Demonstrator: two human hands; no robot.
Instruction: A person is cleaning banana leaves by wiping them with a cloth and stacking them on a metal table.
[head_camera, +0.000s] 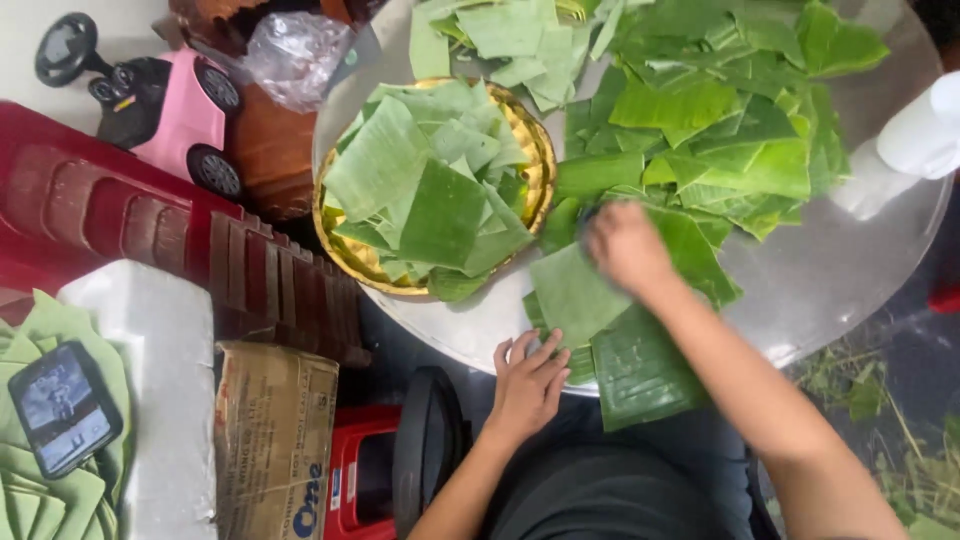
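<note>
Left hand (527, 378) presses flat on a leaf piece (572, 293); right hand (625, 245), blurred, grip unclear, rests above it.

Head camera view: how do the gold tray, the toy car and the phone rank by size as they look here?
Largest to smallest:
1. Gold tray, heaped with cut leaves.
2. Toy car, partly cut off.
3. Phone, though it may lie nearer the camera.

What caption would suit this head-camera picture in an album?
Left hand pressing the edge of cut banana leaf pieces on a round metal tray while the blurred right hand reaches into the leaf pile.
</note>
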